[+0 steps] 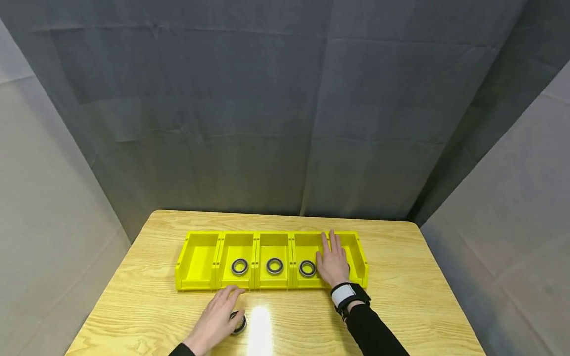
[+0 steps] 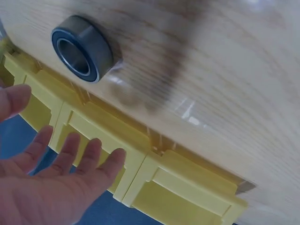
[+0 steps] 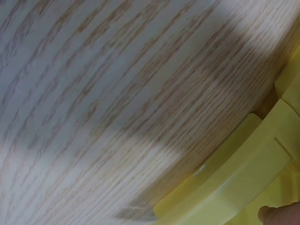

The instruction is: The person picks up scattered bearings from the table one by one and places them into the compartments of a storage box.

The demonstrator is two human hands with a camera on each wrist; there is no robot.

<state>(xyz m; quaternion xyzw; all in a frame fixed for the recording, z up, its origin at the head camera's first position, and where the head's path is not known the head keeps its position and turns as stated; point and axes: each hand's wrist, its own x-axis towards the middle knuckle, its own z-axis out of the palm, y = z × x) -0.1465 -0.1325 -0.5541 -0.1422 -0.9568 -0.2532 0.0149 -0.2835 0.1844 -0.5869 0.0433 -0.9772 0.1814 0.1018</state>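
My left hand point(image 1: 216, 316) hovers over the table in front of the bins, fingers loosely bent. A ball bearing point(image 2: 82, 49) lies on the wood under it, partly covered in the head view; the left wrist view shows the fingers apart from it. My right hand point(image 1: 333, 264) reaches over the divider between the two rightmost compartments of the yellow bin row point(image 1: 273, 284), fingers extended. Beside its thumb a bearing point(image 1: 307, 268) rests in the fourth compartment. Of another bearing in the rightmost compartment, only a sliver shows past the hand. Two more bearings point(image 1: 239, 267) lie in the second and third compartments.
The leftmost compartment point(image 1: 199, 262) holds no bearing. The wooden table point(image 1: 401, 296) extends around the bins, with a grey cloth point(image 1: 249, 123) behind it and pale cloth panels at both sides.
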